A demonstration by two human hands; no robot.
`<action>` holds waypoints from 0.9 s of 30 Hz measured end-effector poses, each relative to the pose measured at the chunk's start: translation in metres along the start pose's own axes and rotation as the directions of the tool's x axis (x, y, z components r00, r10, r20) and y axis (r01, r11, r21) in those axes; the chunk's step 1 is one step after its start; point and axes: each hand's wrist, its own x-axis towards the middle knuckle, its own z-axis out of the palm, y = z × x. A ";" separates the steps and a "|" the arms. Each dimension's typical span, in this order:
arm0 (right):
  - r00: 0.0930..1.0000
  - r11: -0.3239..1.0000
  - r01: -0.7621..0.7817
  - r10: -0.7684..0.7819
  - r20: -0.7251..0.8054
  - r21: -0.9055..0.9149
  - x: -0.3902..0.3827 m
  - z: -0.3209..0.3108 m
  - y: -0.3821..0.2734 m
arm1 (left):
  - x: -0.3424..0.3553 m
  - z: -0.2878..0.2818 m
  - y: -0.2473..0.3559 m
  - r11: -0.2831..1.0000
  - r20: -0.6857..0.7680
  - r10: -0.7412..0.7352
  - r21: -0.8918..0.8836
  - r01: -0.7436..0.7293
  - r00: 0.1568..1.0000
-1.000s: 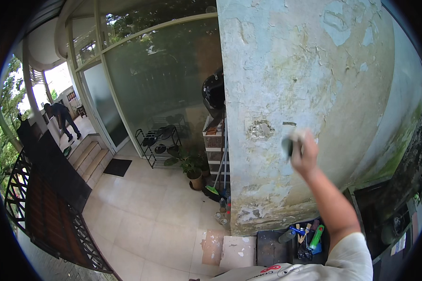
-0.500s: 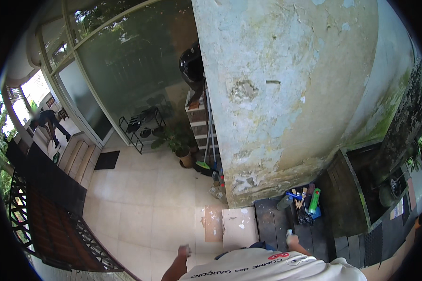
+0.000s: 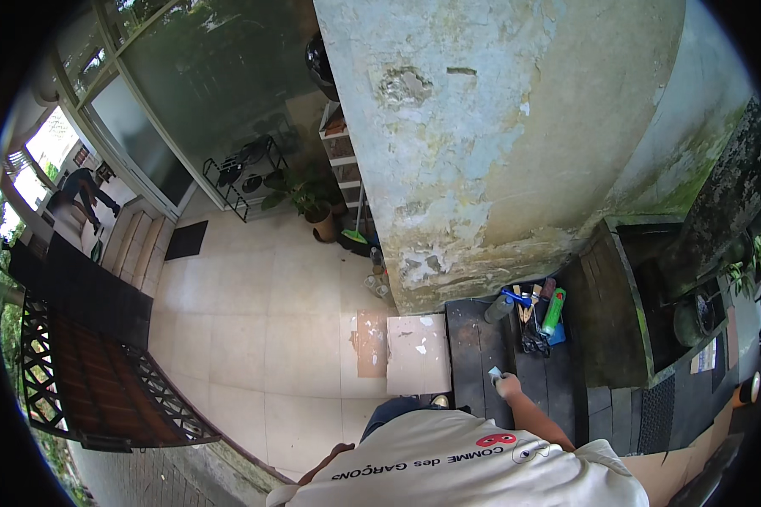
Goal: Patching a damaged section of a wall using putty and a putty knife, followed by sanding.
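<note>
My right hand (image 3: 507,386) is closed around a small tool with a flat, pale end, which looks like a scraper (image 3: 495,372). It is above dark planks, near a grey bottle (image 3: 498,309). Beside the bottle, several brushes (image 3: 528,304), a blue-handled tool (image 3: 516,297), a long green object (image 3: 554,311) and a crumpled black bag (image 3: 534,340) lie together. My left hand (image 3: 344,448) is low, by the side of my white shirt (image 3: 448,456); its fingers cannot be made out. Ahead stands a wall (image 3: 482,127) with peeling blue and cream paint.
Cardboard (image 3: 418,359) with pale flakes lies at the wall's foot. A wooden planter box (image 3: 610,308) stands right. Left are a metal gate (image 3: 101,389), steps (image 3: 135,245) and a bending person (image 3: 84,194). A potted plant (image 3: 320,224) stands by a shelf (image 3: 340,152).
My right arm has reached farther out, bringing the scraper up and left into fuller view. My left hand has drawn in against my shirt. The view has shifted, and my shoe now shows.
</note>
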 end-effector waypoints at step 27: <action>0.937 0.731 -0.344 0.223 0.270 0.590 -0.003 -0.016 0.026 | -0.001 -0.077 0.026 0.276 0.054 -0.545 -0.931 0.240 0.837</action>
